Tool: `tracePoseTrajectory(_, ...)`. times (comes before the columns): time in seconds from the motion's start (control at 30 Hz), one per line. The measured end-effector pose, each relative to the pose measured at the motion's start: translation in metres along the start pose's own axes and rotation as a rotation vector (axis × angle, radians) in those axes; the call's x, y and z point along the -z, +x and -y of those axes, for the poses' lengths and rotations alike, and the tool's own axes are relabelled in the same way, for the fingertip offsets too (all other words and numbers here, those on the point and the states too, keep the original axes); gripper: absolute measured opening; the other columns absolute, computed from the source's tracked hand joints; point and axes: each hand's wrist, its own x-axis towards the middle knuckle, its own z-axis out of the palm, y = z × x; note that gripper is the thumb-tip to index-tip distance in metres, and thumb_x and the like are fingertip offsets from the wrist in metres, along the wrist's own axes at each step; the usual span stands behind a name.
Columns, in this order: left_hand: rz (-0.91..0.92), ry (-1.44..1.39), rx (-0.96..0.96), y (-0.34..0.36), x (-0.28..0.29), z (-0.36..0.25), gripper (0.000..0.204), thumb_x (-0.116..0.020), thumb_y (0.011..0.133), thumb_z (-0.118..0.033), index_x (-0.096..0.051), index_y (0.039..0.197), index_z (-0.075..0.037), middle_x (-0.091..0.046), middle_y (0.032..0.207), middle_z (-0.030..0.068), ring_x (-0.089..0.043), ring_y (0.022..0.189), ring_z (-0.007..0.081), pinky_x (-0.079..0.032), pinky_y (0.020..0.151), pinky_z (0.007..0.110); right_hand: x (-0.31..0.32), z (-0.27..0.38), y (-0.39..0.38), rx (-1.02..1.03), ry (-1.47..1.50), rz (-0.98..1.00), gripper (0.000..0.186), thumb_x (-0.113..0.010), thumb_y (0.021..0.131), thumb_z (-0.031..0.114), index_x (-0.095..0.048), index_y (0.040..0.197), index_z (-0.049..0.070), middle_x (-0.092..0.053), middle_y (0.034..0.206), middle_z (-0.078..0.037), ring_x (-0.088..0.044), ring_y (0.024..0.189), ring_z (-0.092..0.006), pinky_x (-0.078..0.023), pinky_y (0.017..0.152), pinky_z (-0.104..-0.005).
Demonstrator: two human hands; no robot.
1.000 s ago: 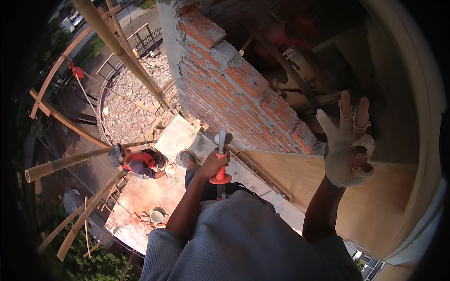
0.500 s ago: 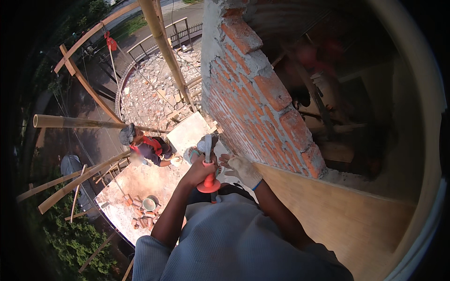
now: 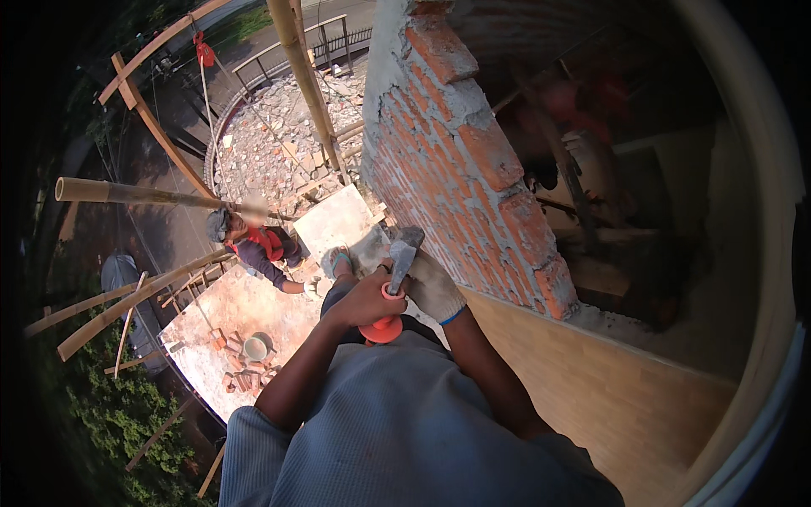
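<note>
My bare left hand (image 3: 365, 300) is closed on a chisel-like tool with an orange round guard (image 3: 382, 329) and grip. A grey metal head (image 3: 404, 255) sticks out above my fist. My right hand (image 3: 435, 286), in a pale work glove, lies against the right side of that metal head; its fingers are mostly hidden behind it. Both hands are in front of my body, beside a brick wall (image 3: 469, 169) with grey mortar and a broken, stepped edge.
A co-worker (image 3: 258, 249) in cap and red vest crouches at lower left on a pale platform (image 3: 211, 346) with a bucket (image 3: 255, 348) and bricks. Bamboo scaffolding (image 3: 127, 190) edges a drop above road and rubble (image 3: 279, 118). A tan panel (image 3: 591, 372) lies right, beside a dark interior.
My gloved right hand has moved from spread and raised at right in to the tool. The metal head now tilts rightward. The co-worker's head has lifted slightly.
</note>
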Motion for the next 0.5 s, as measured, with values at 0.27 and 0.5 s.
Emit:
tracePoseTrajectory(0.27, 0.099, -0.228, -0.099, 0.019, -0.022, 0.01, 0.021, -0.064, 0.078, -0.017, -0.056, 0.091, -0.002, -0.066, 0.093, 0.0086, -0.065, 0.085, 0.0206, -0.052, 0.08, 0.034, 0.059, 0.001, -0.027, 0.361, 0.265, -0.408, 0.014, -0.061, 0.093, 0.02, -0.053, 0.098, 0.01, -0.055, 0.091, -0.005, -0.058, 0.081, -0.0174, -0.053, 0.075, -0.0383)
tracePoseTrajectory(0.5, -0.02, -0.832, 0.219, 0.024, -0.009, 0.049, 0.016, -0.055, 0.094, -0.011, -0.052, 0.082, -0.001, -0.065, 0.083, 0.015, -0.062, 0.064, 0.0201, -0.057, 0.07, 0.036, 0.174, 0.007, -0.111, 0.191, 0.009, -0.918, 0.028, -0.068, 0.092, 0.036, -0.05, 0.081, 0.017, -0.047, 0.063, 0.002, -0.045, 0.05, -0.0106, -0.041, 0.044, -0.0335)
